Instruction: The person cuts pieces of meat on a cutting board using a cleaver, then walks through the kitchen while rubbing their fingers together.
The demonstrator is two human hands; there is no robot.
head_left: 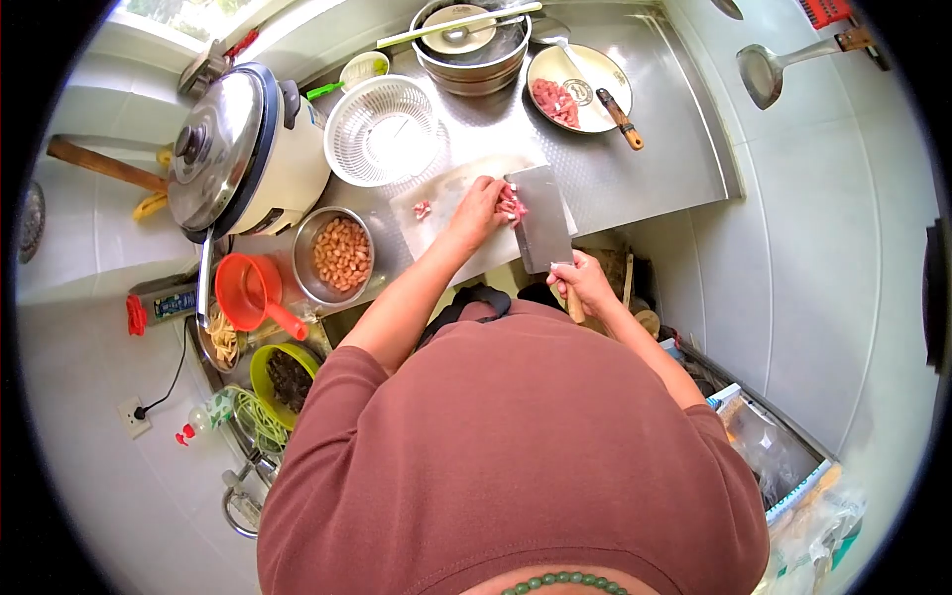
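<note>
On the white cutting board (415,234), my left hand (479,208) is closed on a piece of raw meat (512,204), its fingertips beside the blade. My right hand (585,282) grips the wooden handle of a wide cleaver (542,220), whose blade lies against the meat's right side. A small bit of meat (422,209) rests on the board left of my left hand. Behind the board, a plate (604,82) holds more cut meat (555,101) and a knife with a wooden handle (623,121).
White basket (382,129) and metal pots (472,72) stand behind the board. To the left are a bowl of peanuts (339,260), a red strainer or ladle (248,288), a large cooker (273,169) and a green bowl (261,375). A spatula (762,76) hangs on the right wall.
</note>
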